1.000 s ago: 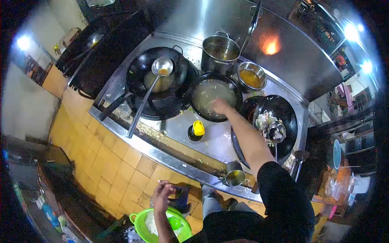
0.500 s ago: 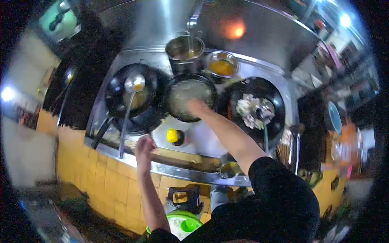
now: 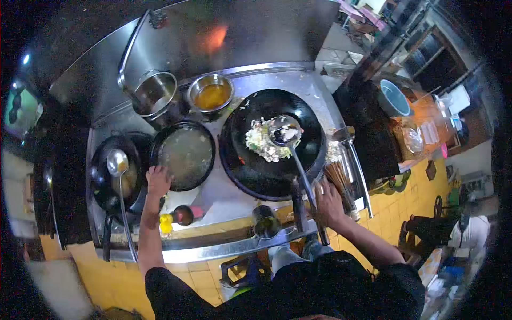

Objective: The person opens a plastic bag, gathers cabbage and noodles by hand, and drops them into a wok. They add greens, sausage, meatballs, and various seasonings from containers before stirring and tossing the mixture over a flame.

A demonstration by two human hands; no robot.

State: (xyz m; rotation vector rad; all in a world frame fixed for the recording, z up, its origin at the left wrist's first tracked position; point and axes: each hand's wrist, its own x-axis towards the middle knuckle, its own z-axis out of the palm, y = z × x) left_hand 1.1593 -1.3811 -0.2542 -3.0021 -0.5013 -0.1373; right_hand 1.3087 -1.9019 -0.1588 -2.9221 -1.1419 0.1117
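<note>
My left hand (image 3: 158, 181) is open, with fingers extended at the left front edge of the round dark pan of cloudy liquid (image 3: 186, 154). My right hand (image 3: 327, 202) is right beside the ladle handle (image 3: 305, 178), fingers apart and not visibly wrapped around it. The ladle's bowl (image 3: 285, 132) rests in the big black wok (image 3: 256, 178), over chopped white and green food (image 3: 262, 144). The wok's own handle (image 3: 300, 210) projects toward me, left of my right hand. Bundled thin sticks, a bamboo brush perhaps (image 3: 340, 178), stand just right of that hand.
A second ladle (image 3: 117, 161) leans in the smaller left wok (image 3: 101, 184). Behind are a metal pot (image 3: 172, 88) and a bowl of yellow liquid (image 3: 212, 97). A yellow-capped bottle (image 3: 184, 215) and metal cup (image 3: 265, 226) sit near the front edge. Another person (image 3: 464, 232) is at far right.
My right hand has left the pan of cloudy liquid and moved right to the ladle handle. My left hand has moved to that pan's edge. The view has shifted right.
</note>
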